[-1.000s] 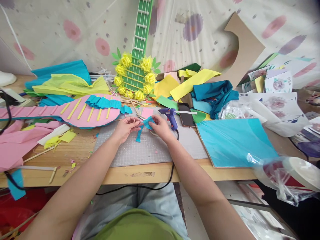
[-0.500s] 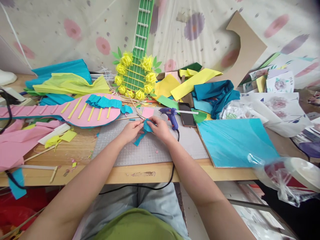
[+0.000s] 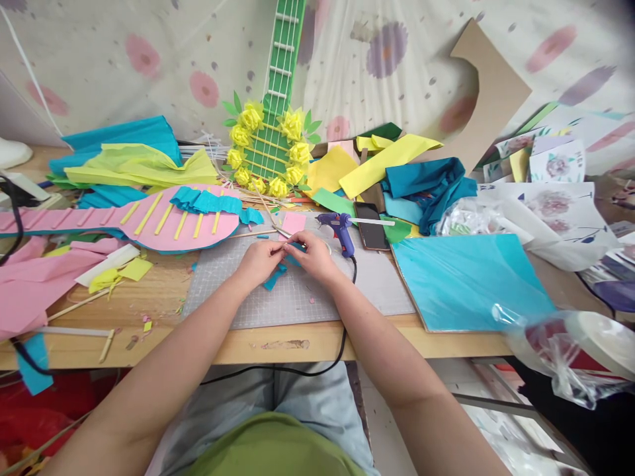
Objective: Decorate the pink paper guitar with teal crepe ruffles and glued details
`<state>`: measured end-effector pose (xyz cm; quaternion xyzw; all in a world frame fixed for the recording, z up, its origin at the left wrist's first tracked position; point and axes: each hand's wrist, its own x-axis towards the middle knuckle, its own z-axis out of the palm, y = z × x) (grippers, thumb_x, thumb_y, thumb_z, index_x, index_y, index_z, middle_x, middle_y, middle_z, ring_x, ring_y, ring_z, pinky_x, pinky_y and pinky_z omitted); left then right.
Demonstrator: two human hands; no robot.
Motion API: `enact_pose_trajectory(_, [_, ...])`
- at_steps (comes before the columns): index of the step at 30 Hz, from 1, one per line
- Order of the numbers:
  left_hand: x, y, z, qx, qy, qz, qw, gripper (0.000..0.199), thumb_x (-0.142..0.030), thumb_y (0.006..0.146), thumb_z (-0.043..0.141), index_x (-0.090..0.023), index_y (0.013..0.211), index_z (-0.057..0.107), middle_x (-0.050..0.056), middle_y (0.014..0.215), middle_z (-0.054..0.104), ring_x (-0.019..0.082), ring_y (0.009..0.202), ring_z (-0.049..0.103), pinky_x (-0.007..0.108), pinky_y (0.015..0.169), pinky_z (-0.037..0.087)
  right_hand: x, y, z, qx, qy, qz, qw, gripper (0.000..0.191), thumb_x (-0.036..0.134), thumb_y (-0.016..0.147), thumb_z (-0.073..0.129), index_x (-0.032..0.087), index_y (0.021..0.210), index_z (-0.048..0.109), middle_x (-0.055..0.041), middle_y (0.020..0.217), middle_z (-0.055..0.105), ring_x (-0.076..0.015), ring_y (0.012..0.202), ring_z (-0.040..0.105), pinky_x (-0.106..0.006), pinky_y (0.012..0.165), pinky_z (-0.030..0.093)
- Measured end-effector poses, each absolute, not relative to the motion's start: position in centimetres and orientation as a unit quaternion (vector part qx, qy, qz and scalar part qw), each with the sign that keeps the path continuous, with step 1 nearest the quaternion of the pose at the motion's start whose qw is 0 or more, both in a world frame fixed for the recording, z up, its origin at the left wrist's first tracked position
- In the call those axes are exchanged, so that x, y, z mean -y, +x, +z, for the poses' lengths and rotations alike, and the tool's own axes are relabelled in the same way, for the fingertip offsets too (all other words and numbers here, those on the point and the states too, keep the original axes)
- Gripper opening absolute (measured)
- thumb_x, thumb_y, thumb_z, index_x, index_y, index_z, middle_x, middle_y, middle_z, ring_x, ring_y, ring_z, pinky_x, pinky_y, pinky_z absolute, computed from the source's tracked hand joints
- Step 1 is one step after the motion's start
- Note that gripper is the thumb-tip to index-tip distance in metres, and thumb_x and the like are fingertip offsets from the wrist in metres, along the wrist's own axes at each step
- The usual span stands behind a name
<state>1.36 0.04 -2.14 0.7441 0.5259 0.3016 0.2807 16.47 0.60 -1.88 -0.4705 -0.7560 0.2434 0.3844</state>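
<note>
Both hands meet over the grey cutting mat [image 3: 377, 284], their fingertips touching. My left hand [image 3: 262, 261] is closed, pinching the blue crepe strip [image 3: 274, 277], whose loose end hangs down to the mat. My right hand [image 3: 313, 256] is closed on the same strip, a bit of which shows beneath its fingers. Scissors [image 3: 282, 231] lie just behind the fingers, partly hidden by my right hand. Right of the hands rests a purple glue gun [image 3: 341, 231] with a clear glue stick. On the left lies a pink guitar shape [image 3: 143, 221] bearing yellow strips and ruffled blue paper [image 3: 203, 200].
A green guitar shape [image 3: 268, 149] with yellow flowers leans at the back. Beside the glue gun lies a phone [image 3: 371, 231]. A blue board [image 3: 471, 281] is on the right, and the gun's black cord [image 3: 343, 330] crosses the table's front edge.
The fingertips of both hands have drawn together, and my right hand has moved slightly left. Less of the blue strip shows between them.
</note>
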Motion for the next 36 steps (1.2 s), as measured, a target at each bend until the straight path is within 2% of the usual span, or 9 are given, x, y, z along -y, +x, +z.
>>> enact_pose_trajectory(3, [0.0, 1.4, -1.9, -0.526, 0.747, 0.308, 0.264, 0.027, -0.033, 0.075, 0.054, -0.019, 0.093, 0.068, 0.004, 0.082, 0.068, 0.017, 0.07, 0.061, 0.025, 0.061, 0.043, -0.7, 16.4, -1.9, 0.739, -0.476, 0.27, 0.393, 0.011, 0.028, 0.077, 0.052, 0.018, 0.075, 0.057, -0.0009, 0.079, 0.06, -0.0126, 0.075, 0.052, -0.024, 0.067, 0.039])
enact_pose_trajectory(7, [-0.2, 1.2, -1.9, -0.513, 0.724, 0.372, 0.272, 0.041, -0.026, 0.073, 0.058, -0.019, 0.113, 0.06, 0.006, 0.104, 0.066, 0.018, 0.089, 0.061, 0.027, 0.073, 0.048, -1.0, 16.5, -2.0, 0.728, -0.488, 0.279, 0.392, 0.011, 0.027, 0.076, 0.052, 0.018, 0.073, 0.056, -0.0003, 0.075, 0.059, -0.0118, 0.07, 0.051, -0.024, 0.063, 0.039])
enact_pose_trajectory(17, [-0.8, 0.9, -2.1, -0.53, 0.691, 0.414, 0.265, 0.024, -0.022, 0.07, 0.06, -0.018, 0.092, 0.069, 0.006, 0.084, 0.067, 0.017, 0.074, 0.061, 0.031, 0.071, 0.049, -1.5, 16.8, -2.0, 0.732, -0.496, 0.233, 0.404, 0.014, 0.031, 0.077, 0.052, 0.019, 0.079, 0.06, -0.0019, 0.081, 0.062, -0.0121, 0.073, 0.054, -0.024, 0.066, 0.04])
enact_pose_trajectory(20, [-1.1, 0.7, -2.3, -0.532, 0.589, 0.475, 0.38, 0.024, -0.021, 0.067, 0.063, -0.016, 0.09, 0.068, 0.004, 0.079, 0.066, 0.015, 0.069, 0.06, 0.033, 0.072, 0.051, -1.2, 19.4, -0.3, 0.73, -0.534, 0.197, 0.378, 0.017, 0.034, 0.077, 0.052, 0.018, 0.075, 0.06, -0.0016, 0.076, 0.062, -0.012, 0.069, 0.053, -0.024, 0.064, 0.038])
enact_pose_trajectory(23, [-1.3, 0.4, -2.2, -0.498, 0.476, 0.512, 0.513, 0.022, -0.025, 0.07, 0.062, -0.013, 0.087, 0.067, 0.002, 0.07, 0.063, 0.012, 0.065, 0.059, 0.034, 0.075, 0.052, -0.9, 23.6, 1.3, 0.743, -0.57, 0.233, 0.262, 0.026, 0.042, 0.075, 0.053, 0.017, 0.067, 0.06, 0.0005, 0.061, 0.057, -0.0116, 0.058, 0.048, -0.024, 0.055, 0.033])
enact_pose_trajectory(25, [-1.2, 0.2, -1.8, -0.476, 0.438, 0.524, 0.554, 0.017, -0.024, 0.071, 0.061, -0.011, 0.08, 0.066, 0.002, 0.068, 0.062, 0.01, 0.065, 0.058, 0.034, 0.076, 0.052, -0.9, 26.0, 1.6, 0.722, -0.615, 0.23, 0.219, 0.034, 0.049, 0.071, 0.055, 0.017, 0.061, 0.057, 0.0008, 0.055, 0.053, -0.0111, 0.053, 0.045, -0.024, 0.051, 0.029])
enact_pose_trajectory(29, [-1.0, 0.2, -1.1, -0.456, 0.415, 0.519, 0.591, 0.012, -0.02, 0.072, 0.061, -0.01, 0.077, 0.065, 0.003, 0.069, 0.061, 0.009, 0.066, 0.058, 0.031, 0.075, 0.052, -1.9, 27.2, 0.4, 0.646, -0.698, 0.14, 0.276, 0.042, 0.057, 0.063, 0.06, 0.016, 0.069, 0.057, -0.0021, 0.062, 0.055, -0.0137, 0.057, 0.048, -0.026, 0.053, 0.033])
enact_pose_trajectory(33, [-0.8, 0.3, -0.8, -0.461, 0.399, 0.502, 0.613, 0.013, -0.019, 0.072, 0.063, -0.009, 0.08, 0.066, 0.003, 0.069, 0.061, 0.009, 0.065, 0.058, 0.028, 0.071, 0.052, -3.4, 25.2, -1.7, 0.652, -0.685, 0.089, 0.313, 0.041, 0.05, 0.064, 0.062, 0.014, 0.084, 0.06, -0.0108, 0.087, 0.061, -0.0218, 0.08, 0.055, -0.031, 0.069, 0.041])
enact_pose_trajectory(36, [-0.7, 0.2, -0.8, -0.461, 0.394, 0.486, 0.629, 0.016, -0.018, 0.071, 0.063, -0.01, 0.084, 0.067, 0.003, 0.066, 0.06, 0.008, 0.062, 0.057, 0.024, 0.064, 0.052, -3.9, 24.1, -2.3, 0.615, -0.708, 0.116, 0.327, 0.032, 0.044, 0.068, 0.059, 0.015, 0.08, 0.061, -0.0125, 0.086, 0.063, -0.0244, 0.084, 0.058, -0.034, 0.073, 0.042])
